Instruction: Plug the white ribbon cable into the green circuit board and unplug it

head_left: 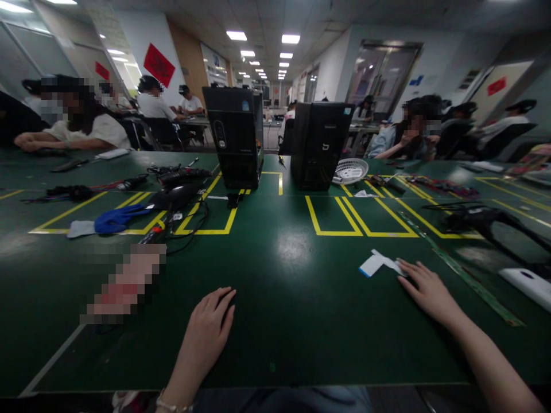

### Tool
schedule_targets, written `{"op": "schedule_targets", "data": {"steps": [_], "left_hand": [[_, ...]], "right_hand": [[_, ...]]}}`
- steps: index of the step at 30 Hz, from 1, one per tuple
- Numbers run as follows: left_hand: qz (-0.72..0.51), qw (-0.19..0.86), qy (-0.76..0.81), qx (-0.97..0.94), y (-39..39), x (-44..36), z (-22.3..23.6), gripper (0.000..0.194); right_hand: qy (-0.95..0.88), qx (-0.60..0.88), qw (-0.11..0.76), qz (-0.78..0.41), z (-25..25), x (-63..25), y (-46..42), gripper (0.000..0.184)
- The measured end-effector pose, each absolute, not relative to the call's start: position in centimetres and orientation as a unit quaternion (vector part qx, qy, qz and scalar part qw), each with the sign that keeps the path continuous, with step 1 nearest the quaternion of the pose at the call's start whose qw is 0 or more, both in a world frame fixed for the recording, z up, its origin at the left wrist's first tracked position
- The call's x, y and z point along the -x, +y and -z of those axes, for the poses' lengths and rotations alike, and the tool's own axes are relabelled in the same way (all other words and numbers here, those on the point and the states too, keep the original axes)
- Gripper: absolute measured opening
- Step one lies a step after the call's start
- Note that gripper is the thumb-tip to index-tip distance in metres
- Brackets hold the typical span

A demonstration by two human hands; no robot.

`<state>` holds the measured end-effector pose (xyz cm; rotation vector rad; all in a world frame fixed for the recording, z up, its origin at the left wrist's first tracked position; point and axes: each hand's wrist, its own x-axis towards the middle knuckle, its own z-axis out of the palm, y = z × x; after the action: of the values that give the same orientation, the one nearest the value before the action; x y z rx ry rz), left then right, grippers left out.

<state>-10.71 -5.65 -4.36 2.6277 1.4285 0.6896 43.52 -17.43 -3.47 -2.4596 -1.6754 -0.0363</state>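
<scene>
My left hand [210, 321] rests palm down on the green table [297, 321], its fingers loosely stretched and slightly curled. Nothing shows in it. Farther right, my right hand [426, 289] lies flat with fingers extended. Its fingertips are at the end of a folded white flat strip [373, 264] with a blue edge, which looks like a ribbon cable. Contact with the strip is hard to make out. To the right of that hand, a long narrow green strip [471, 281] runs across the table.
Two black computer towers [235, 135] [321, 143] stand at the back. A white basket [350, 171] is beside the right tower. A blue glove [118, 219], cables [73, 192] and a white device [527, 287] lie around. Yellow tape [338, 233] marks rectangles. Other people sit beyond.
</scene>
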Motion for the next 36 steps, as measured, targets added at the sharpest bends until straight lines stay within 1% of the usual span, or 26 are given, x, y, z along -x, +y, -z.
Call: {"op": "schedule_targets", "data": {"steps": [2,6,9,12,15,20,24,29,36], "left_hand": [[-0.224,0.035,0.464,-0.856,-5.7,10.7,4.3,0.037],[-0.222,0.031,0.466,-0.856,-5.7,10.7,4.3,0.037],[-0.224,0.028,0.461,-0.858,-5.6,10.6,4.3,0.037],[-0.231,0.027,0.454,-0.86,-5.6,10.5,4.3,0.037],[-0.232,0.028,0.456,-0.859,-5.6,10.6,4.3,0.036],[-0.235,0.03,0.459,-0.856,-5.5,10.7,4.3,0.035],[-0.258,0.039,0.431,-0.864,-6.6,9.0,4.0,0.035],[-0.232,0.079,0.352,-0.903,-8.9,4.9,3.1,0.036],[-0.212,0.095,0.344,-0.91,-8.7,3.8,2.5,0.035]], "right_hand": [[-0.638,0.764,0.097,-0.011,2.9,-39.9,-16.2,0.056],[-0.749,0.654,0.085,-0.066,1.2,-31.3,-14.0,0.051],[-0.807,0.574,0.084,-0.107,0.3,-25.8,-12.7,0.052],[-0.847,0.506,0.095,-0.134,-0.1,-22.0,-11.7,0.055],[-0.871,0.46,0.103,-0.14,-0.1,-19.6,-10.7,0.053],[-0.886,0.42,0.123,-0.152,0.2,-17.6,-9.8,0.054],[-0.887,0.415,0.135,-0.152,0.7,-17.3,-9.7,0.052],[-0.885,0.416,0.149,-0.144,1.3,-17.3,-9.7,0.053],[-0.869,0.44,0.176,-0.14,0.9,-19.2,-10.0,0.053]]}}
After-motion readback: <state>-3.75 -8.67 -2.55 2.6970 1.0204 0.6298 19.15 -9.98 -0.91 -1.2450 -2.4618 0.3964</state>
